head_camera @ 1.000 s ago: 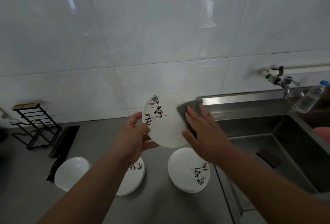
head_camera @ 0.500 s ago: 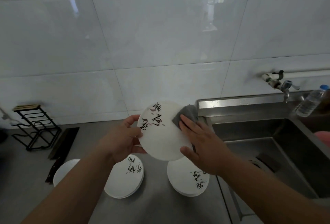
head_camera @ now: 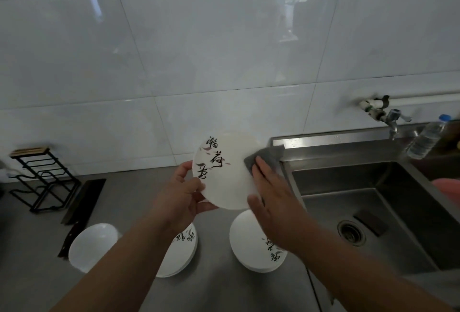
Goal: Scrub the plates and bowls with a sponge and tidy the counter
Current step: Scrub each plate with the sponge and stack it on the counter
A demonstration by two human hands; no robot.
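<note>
Here, left hand (head_camera: 179,194) holds plate (head_camera: 224,183), sponge (head_camera: 270,155) pressed

Your single view: head-worn wide-angle camera, facing forward and down, close over counter (head_camera: 34,277), tiled wall (head_camera: 224,50) ahead, sink (head_camera: 348,179) at right

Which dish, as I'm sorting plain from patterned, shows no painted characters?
The far-left bowl: plain white. The held plate, middle stack and right stack all carry dark brushwork.
</note>
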